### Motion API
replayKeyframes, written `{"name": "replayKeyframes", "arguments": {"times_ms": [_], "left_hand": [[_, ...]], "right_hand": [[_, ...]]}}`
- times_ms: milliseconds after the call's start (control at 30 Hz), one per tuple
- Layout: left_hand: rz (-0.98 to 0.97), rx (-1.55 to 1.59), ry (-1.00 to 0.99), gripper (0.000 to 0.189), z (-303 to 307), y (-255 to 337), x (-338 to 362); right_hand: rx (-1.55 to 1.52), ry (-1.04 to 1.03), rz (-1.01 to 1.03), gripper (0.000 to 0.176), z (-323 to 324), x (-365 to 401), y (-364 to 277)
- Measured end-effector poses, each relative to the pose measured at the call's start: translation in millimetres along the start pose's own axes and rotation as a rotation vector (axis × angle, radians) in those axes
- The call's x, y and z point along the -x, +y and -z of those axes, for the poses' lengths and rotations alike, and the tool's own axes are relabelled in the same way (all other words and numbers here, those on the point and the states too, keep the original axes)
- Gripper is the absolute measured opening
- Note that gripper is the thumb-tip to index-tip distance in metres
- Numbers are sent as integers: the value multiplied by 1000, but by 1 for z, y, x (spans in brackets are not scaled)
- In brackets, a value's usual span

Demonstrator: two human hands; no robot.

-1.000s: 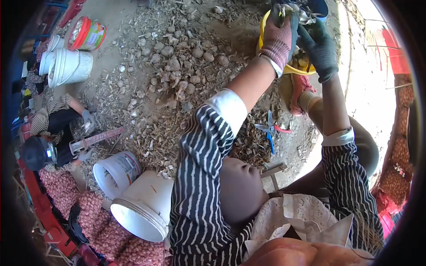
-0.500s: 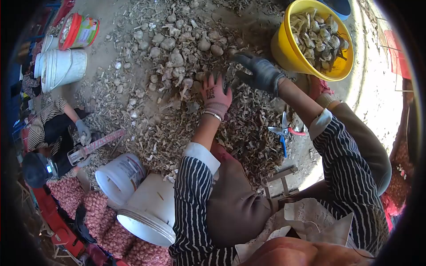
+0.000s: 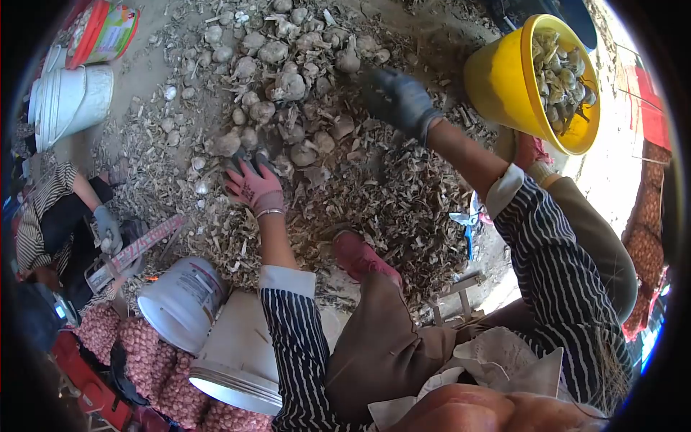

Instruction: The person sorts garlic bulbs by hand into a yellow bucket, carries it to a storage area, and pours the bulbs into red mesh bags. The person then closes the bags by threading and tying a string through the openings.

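Note:
My left hand, in a pink glove with grey fingertips, reaches down at the lower left edge of a pile of garlic bulbs, its fingers spread against some bulbs. My right hand, in a dark grey glove, hovers over the dry husks at the right side of the pile; its fingers are smeared by motion. Blue-and-red pruning shears lie on the ground below my right forearm. The yellow bucket, tilted, holds garlic bulbs with stalks.
White buckets and a red-rimmed bucket stand at the upper left. A co-worker's gloved hand is at the left. Two more white buckets lie near mesh sacks of garlic. A dark blue tub is at the upper right.
My left hand has moved left and down along the pile with its fingers spread. My right hand has shifted slightly left. The view has shifted, and my pink shoe now shows more.

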State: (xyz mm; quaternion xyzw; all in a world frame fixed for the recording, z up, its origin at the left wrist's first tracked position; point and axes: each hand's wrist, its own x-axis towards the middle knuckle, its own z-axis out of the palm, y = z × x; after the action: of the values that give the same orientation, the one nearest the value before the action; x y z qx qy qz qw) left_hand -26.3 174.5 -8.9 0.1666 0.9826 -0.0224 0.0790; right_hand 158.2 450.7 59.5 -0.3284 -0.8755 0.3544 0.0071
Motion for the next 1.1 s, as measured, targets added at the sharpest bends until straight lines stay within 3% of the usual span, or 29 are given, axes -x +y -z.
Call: {"name": "replayKeyframes", "arguments": {"times_ms": [33, 67, 133, 200, 267, 300, 367, 400, 467, 500, 533, 600, 633, 700, 767, 800, 833, 900, 933, 1000, 1033, 1100], "left_hand": [[-25, 139, 142, 58, 4, -4, -3], [-51, 280, 287, 56, 7, -7, -8], [-8, 275, 277, 57, 13, 2, -13], [-443, 352, 389, 57, 65, 63, -7], [-759, 192, 327, 59, 70, 105, -18], [-755, 196, 325, 59, 63, 115, -27], [-969, -139, 51, 57, 59, 129, -41], [-965, -134, 52, 57, 60, 126, -43], [-612, -64, 200, 57, 52, 102, -52], [-530, -28, 324, 58, 44, 84, -58], [-536, -39, 323, 58, 35, 68, -63], [43, 77, 428, 59, 24, 45, -66], [46, 69, 424, 59, 33, 43, -59], [-325, 332, 456, 54, 51, 44, -46], [-544, 375, 445, 47, 57, 52, -41], [-612, 400, 108, 43, 46, 82, -26], [-698, 335, -42, 46, 49, 99, -23], [-683, -11, -189, 56, 41, 125, -16], [-675, -2, -188, 56, 42, 136, -16], [-487, -158, -386, 57, 41, 149, -19], [-499, -89, -394, 57, 41, 145, -18], [-569, -1, -301, 57, 44, 129, -9]], "right_hand": [[37, 210, 25, 32, 6, -20, 17], [87, 273, 42, 32, 6, -33, 27], [142, 335, 58, 32, 1, -52, 43], [428, 268, 10, 30, -8, -65, 57], [414, 179, -21, 31, 1, -75, 65], [392, 97, -61, 32, 7, -77, 64], [351, 153, -48, 31, 21, -74, 58], [304, 209, -37, 30, 27, -70, 52], [229, 151, 81, 31, 28, -57, 40], [141, 99, 195, 32, 23, -53, 32], [130, 101, 191, 32, 13, -51, 27], [209, 26, 342, 37, -15, -50, 17], [281, -73, 199, 42, -23, -52, 4], [384, -113, 178, 41, -42, -51, -12], [500, -144, 163, 39, -57, -50, -5], [390, -49, 248, 36, -65, -52, 10], [283, 49, 337, 32, -65, -56, 17], [254, 47, 323, 32, -42, -55, 6], [211, 36, 295, 31, -31, -54, -2], [245, -71, 224, 33, -15, -60, -24], [270, -164, 146, 36, -13, -64, -37], [268, -147, 187, 36, -25, -73, -52]]}}
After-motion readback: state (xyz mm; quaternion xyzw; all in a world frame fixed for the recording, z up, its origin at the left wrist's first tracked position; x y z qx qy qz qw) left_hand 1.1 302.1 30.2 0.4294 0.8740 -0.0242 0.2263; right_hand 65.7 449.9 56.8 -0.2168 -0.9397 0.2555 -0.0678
